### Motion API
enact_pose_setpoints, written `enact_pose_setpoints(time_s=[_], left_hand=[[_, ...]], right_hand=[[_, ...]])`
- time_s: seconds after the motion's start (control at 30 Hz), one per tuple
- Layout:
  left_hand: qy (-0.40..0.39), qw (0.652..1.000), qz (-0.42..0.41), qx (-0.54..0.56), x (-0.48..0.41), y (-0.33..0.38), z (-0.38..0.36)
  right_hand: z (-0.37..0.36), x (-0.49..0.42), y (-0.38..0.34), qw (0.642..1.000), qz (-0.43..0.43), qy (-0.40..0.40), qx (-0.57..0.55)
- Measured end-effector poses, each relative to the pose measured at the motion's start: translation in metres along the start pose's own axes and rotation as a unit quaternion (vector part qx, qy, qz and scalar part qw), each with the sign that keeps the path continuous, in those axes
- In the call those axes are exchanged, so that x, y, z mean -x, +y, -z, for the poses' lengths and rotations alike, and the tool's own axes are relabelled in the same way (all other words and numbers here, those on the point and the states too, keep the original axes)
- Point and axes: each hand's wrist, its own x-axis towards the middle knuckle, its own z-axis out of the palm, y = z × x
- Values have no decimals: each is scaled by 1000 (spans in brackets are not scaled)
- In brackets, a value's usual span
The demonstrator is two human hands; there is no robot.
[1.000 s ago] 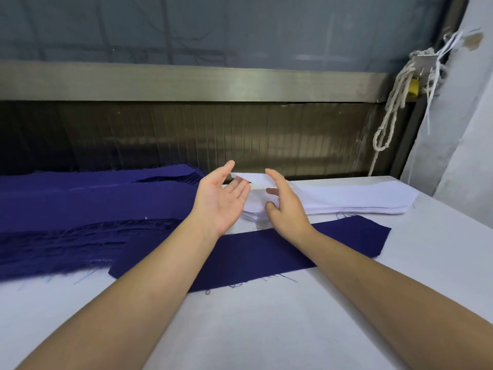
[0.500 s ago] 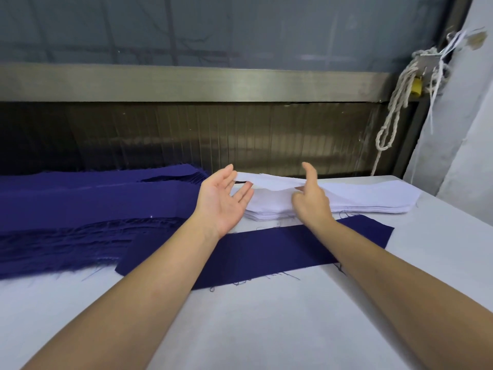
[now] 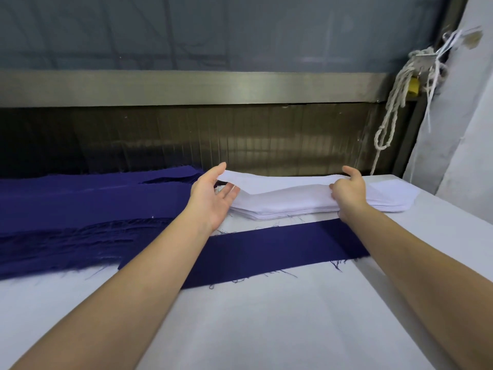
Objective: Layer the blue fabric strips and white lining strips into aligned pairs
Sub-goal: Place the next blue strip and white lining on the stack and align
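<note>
The white-covered tabletop (image 3: pixel 266 329) is filling the lower view, and a wide band of its bare cover is stretching from the near edge up to the cloth, with both forearms crossing above it. A large blue fabric pile (image 3: pixel 80 209) is lying along the far left edge, its frayed near edge trailing loose threads onto the cover. A single blue strip (image 3: pixel 266 249) is lying flat across the middle of the tabletop, slanting a little, its left end passing under the left forearm and its right end under the right forearm, with stray threads hanging off its near edge. Only a thin band of cover is separating its far edge from the white lining stack (image 3: pixel 293 209), which is sitting by the far right corner with its layered edges facing the person; a narrow margin of cover is showing between the stack's right end and the right edge. The top white lining strip (image 3: pixel 280 184) is rising off the stack and sagging between the hands. The left hand (image 3: pixel 210 201) is pinching its left end, thumb on top and nearly straight fingers spread beneath, just beside the blue pile. The right hand (image 3: pixel 349 193) is gripping the strip farther right with curled fingers, thumb raised. Behind the far edge a metal rail (image 3: pixel 186 88) is running along the wall, and a knotted rope (image 3: pixel 392 108) is hanging near the right corner beside a small yellow padlock (image 3: pixel 413 85).
</note>
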Motion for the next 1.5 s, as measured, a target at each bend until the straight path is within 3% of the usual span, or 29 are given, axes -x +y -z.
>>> enact_pose_setpoints(time_s=[0.17, 0.27, 0.5, 0.7, 1.0, 1.13, 1.37, 1.5], left_hand=[[96, 990, -75, -78, -3, 6, 6], [110, 983, -96, -110, -1, 12, 13], [68, 964, -137, -218, 16, 36, 41], [15, 927, -146, -345, 40, 53, 69], [4, 882, -147, -447, 70, 58, 104], [25, 851, -169, -497, 75, 58, 113], [33, 782, -201, -589, 81, 58, 124], [-27, 723, -182, -666, 84, 59, 127]], right_hand=[[7, -2, -3, 999, -13, 27, -25], [13, 0, -4, 999, -22, 22, -36], [23, 13, -2, 1000, 7, 8, -20], [35, 35, 10, 996, 71, -32, 43], [65, 50, 19, 979, 155, -52, 123], [72, 56, 20, 973, 166, -81, 138], [80, 58, 14, 981, 114, -101, 122], [83, 55, 17, 975, 125, -87, 161]])
